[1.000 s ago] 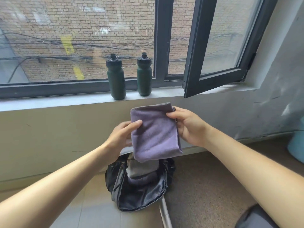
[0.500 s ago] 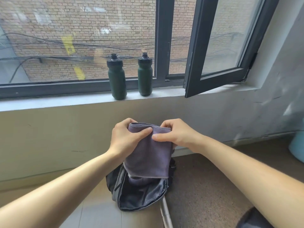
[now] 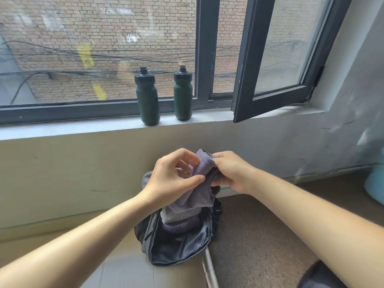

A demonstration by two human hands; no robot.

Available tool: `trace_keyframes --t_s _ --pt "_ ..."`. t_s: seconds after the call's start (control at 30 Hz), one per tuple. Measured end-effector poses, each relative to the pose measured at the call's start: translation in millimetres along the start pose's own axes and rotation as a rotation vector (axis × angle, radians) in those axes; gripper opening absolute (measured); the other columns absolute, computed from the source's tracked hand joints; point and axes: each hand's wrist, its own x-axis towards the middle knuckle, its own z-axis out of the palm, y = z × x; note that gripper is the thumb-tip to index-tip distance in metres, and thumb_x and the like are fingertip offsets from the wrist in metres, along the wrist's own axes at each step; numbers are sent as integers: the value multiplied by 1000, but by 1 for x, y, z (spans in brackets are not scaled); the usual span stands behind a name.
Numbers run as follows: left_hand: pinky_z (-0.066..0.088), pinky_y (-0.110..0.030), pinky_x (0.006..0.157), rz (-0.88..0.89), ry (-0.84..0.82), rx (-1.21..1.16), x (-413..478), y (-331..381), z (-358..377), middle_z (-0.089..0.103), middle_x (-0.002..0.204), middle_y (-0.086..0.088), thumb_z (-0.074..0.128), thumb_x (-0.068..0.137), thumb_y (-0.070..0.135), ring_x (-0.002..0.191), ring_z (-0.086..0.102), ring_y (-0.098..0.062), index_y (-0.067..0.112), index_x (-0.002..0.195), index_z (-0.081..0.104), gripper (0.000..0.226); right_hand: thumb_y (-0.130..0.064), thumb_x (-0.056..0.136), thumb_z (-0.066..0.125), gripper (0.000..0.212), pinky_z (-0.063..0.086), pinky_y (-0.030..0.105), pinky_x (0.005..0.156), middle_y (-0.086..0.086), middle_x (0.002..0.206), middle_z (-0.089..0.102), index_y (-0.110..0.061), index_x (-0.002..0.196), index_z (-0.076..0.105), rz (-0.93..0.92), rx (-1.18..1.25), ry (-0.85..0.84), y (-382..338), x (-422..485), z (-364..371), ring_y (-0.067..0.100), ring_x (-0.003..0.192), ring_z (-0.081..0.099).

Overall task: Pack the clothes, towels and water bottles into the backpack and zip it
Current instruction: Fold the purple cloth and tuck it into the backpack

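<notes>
A folded purple towel (image 3: 199, 191) hangs above the open black backpack (image 3: 178, 248) on the floor. My left hand (image 3: 172, 179) pinches the towel's left side between thumb and fingers. My right hand (image 3: 230, 171) grips its bunched upper right edge. Inside the backpack lie a grey cloth (image 3: 176, 215) and another purple cloth (image 3: 176, 227). Two dark green water bottles (image 3: 147, 98) (image 3: 182, 94) stand upright side by side on the windowsill (image 3: 72, 127), well above and behind my hands.
An open window sash (image 3: 276, 59) swings inward over the sill at the right. A metal pole (image 3: 209, 269) lies on the floor by the backpack. A light blue container (image 3: 374, 183) sits at the far right edge, and a dark object (image 3: 318, 277) at the bottom right.
The towel has come down from sill height toward the backpack. Both hands have drawn together and bunched its top edge, folding it narrower.
</notes>
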Motion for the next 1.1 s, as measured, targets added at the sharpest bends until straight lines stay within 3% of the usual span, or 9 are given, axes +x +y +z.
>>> trace_keyframes --t_s 0.13,0.3,0.37,0.5,0.57,0.73,0.87,1.0,1.1 --pt "50 -17 67 55 79 87 1 -1 2 70 85 13 89 74 12 70 60 -7 19 89 72 23 -37 102 50 42 61 41 80 15 117 74 -6 121 71 92 201 -122 -7 -3 0 28 103 73" --pt "45 -10 66 137 82 123 1 2 1 68 77 18 90 75 14 69 61 -4 19 88 76 20 -54 94 61 46 53 43 102 4 120 74 -19 120 74 8 16 -296 -7 -9 0 20 116 68" --pt "51 -16 70 109 59 64 3 2 -5 73 83 15 90 76 21 72 64 -7 21 93 77 21 -46 97 62 41 56 38 97 7 119 74 -14 120 74 14 98 -268 -8 -7 -1 18 110 70" --pt "57 -24 84 -85 -1 -204 7 -1 -24 76 102 3 79 69 48 92 71 -11 24 110 73 47 -27 100 60 19 53 20 55 1 78 71 -11 95 70 54 360 -112 -14 -3 -8 7 66 66" --pt "53 -24 87 -152 -40 -283 10 -8 -30 76 111 2 76 65 53 105 71 -12 23 118 71 61 -22 101 57 17 49 18 49 0 71 62 -13 89 64 48 509 -99 -16 0 -13 7 58 59" --pt "57 -33 89 -275 -117 -579 12 -15 -24 73 125 -13 85 62 31 114 70 -25 8 133 60 79 -8 92 55 6 51 15 51 3 74 52 -7 90 61 24 759 -189 -17 5 -17 7 59 54" --pt "58 -31 80 -287 25 -647 15 -8 -17 76 109 -11 82 71 14 99 72 -21 5 121 64 55 -7 100 47 23 54 18 50 6 69 57 -3 85 65 50 743 -215 -17 5 -16 8 54 59" --pt "56 -33 75 -282 180 -546 19 -8 -18 75 82 -1 80 84 4 78 71 -14 10 100 60 27 -10 103 45 31 58 23 54 11 78 68 -3 87 70 83 639 -194 -16 -1 -17 16 72 66" --pt "58 -34 75 -258 200 -520 19 -7 -19 73 84 -5 76 87 -1 80 70 -18 16 95 59 25 -16 104 46 27 63 28 65 9 83 72 -8 95 71 106 534 -190 -14 -3 -16 17 75 69"
